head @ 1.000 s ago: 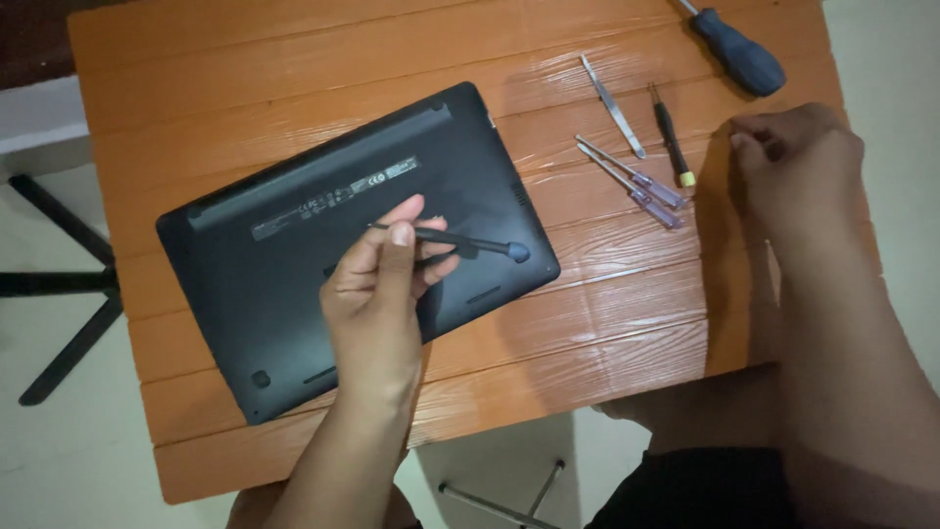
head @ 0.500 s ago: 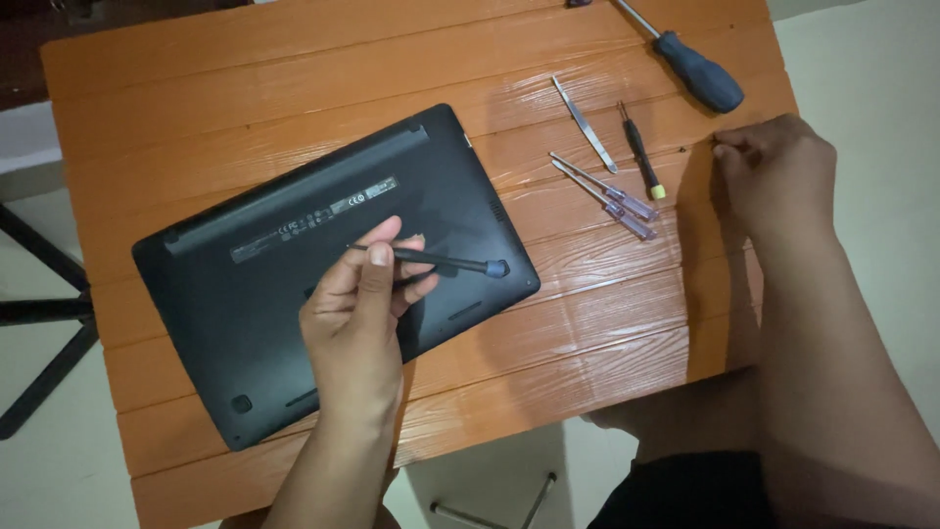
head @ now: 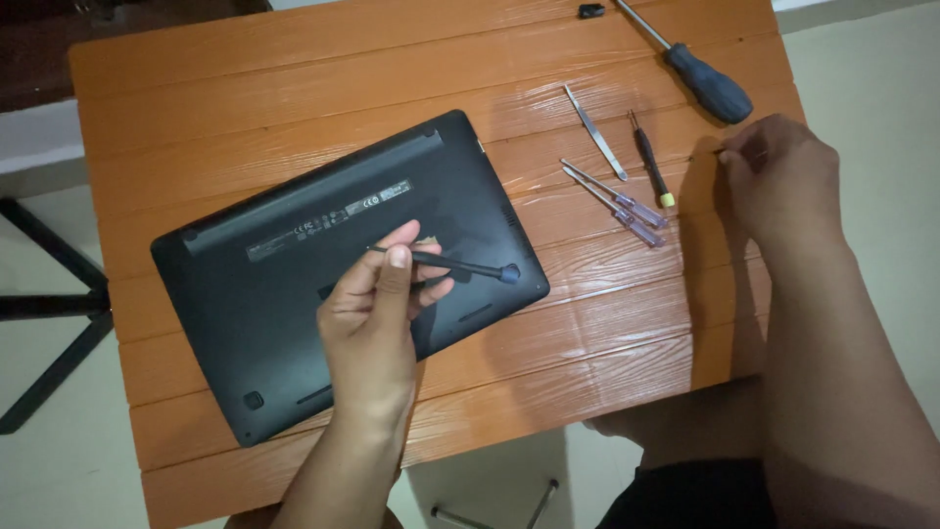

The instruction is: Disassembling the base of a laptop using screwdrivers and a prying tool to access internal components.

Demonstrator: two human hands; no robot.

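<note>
Holding a slim black screwdriver [head: 446, 263] in a pinching grip, the left hand [head: 377, 318] hovers over the upturned black laptop [head: 294, 294] lying near the bench's [head: 245, 88] left edge. The job appears to be at the base-screw stage; the next move calls for seating the tip squarely in a screw head. The right hand [head: 783, 181], at the right edge, is curled closed, and I cannot tell what, if anything, it pinches.

An orange wooden slat table [head: 245, 127] fills most of the frame. A black laptop [head: 294, 313], underside up, lies at its centre left. In the upper right lie a large dark-handled screwdriver [head: 700, 73], a metal blade tool [head: 594, 131], a slim black screwdriver [head: 651, 167] and two purple-handled screwdrivers [head: 622, 204].
</note>
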